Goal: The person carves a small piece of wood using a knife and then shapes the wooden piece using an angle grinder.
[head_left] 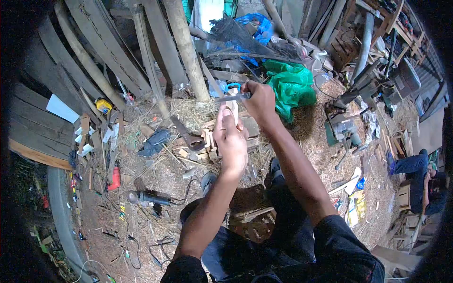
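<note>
My left hand (231, 139) is closed around a short, pale piece of wood (234, 104) that points away from me. In my right hand (260, 101) is a flat grey metal tool (225, 98), its strip lying across the far end of the wood. Whether it is a knife or a file I cannot tell. My fingers hide its handle and the lower part of the wood. Just below and left of my left hand, small wood blocks (210, 141) lie piled beside a dark tool with a wooden handle, perhaps a handsaw (191, 140).
A green plastic bag (290, 87) lies beyond my right hand. Corded power tools, one red (114, 178) and one grey (150, 198), rest on the shaving-covered floor to the left. Planks (106, 42) lean behind. A machine (347, 132) and another person (415, 167) are at right.
</note>
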The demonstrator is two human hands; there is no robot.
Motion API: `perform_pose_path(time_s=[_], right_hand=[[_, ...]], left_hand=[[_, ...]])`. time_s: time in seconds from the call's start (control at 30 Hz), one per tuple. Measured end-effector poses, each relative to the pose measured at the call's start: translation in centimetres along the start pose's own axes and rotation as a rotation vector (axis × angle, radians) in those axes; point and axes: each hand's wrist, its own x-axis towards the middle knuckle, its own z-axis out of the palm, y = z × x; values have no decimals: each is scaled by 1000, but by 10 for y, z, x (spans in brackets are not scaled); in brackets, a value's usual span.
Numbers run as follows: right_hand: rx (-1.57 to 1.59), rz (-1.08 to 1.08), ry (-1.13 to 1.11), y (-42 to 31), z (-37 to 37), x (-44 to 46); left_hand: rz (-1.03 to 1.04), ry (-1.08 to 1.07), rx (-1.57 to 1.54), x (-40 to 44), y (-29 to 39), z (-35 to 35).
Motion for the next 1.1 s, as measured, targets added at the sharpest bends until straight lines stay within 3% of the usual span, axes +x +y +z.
perform_pose_path(time_s=[0.1, 0.13, 0.17, 0.23, 0.3, 0.47, 0.57, 0.6, 0.7, 0.73, 1.1], right_hand=[[-36, 75, -269, 8, 9, 6], [129, -22, -482, 11, 5, 5], [408, -126, -533, 16, 5, -1], [740, 312, -487, 2, 4, -4], [490, 169, -613, 3, -1, 0], [644, -66, -441, -6, 4, -18], [382, -90, -477, -31, -24, -19], [453, -150, -451, -35, -25, -23], [229, -326, -341, -41, -31, -33], [212, -330, -268, -43, -29, -36], [32, -310, -298, -54, -31, -50]], left_hand=[[-7, 65, -11, 12, 2, -4], [-13, 39, 36, 17, 9, -10], [-33, 45, 23, 23, 14, -19], [-78, 52, 1, 32, 23, -35], [-77, 36, 7, 37, 31, -47], [-156, -12, -77, 44, 43, -72], [-223, -38, -199, 42, 54, -76], [-249, -49, -241, 42, 55, -79], [-288, -59, -286, 39, 57, -82], [-297, -60, -287, 38, 57, -82], [-253, -54, -136, 24, 60, -76]])
